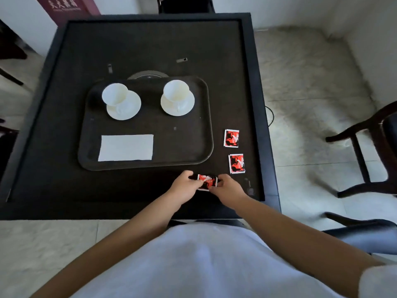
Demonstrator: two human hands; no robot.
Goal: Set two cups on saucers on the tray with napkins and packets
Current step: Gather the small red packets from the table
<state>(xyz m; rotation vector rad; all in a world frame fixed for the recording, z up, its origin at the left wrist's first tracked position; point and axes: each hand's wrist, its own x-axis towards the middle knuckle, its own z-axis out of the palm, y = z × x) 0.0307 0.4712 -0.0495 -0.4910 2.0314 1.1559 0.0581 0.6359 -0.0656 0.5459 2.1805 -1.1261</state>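
The tray [199, 117] sits a little left of the middle of the dark table [247, 61], and most of the setting looks done: one cup [115, 93] stands on its saucer [129, 110] at about ten o'clock on the tray, the second cup [176, 90] stands on its saucer [184, 108] at about one o'clock, and a white napkin [125, 147] lies flat at seven o'clock, near the front edge. I see only that one napkin. The packets are all off the tray: two red ones lie on the table at the tray's four o'clock, the farther packet [231, 138] and the nearer packet [236, 163] just apart from each other. A third packet [206, 182] is at six o'clock, just in front of the tray, pinched between both hands; the left hand [184, 187] has its fingertips closed on the left end and the right hand [227, 187] has its fingertips closed on the right end. Whether it is lifted or resting on the table I cannot tell. To do this step well, I would carry it flat over the front rim and lay it on bare tray at about five o'clock, clear of the napkin and well short of the saucers, leaving room beside it for the other two so they line up neatly.
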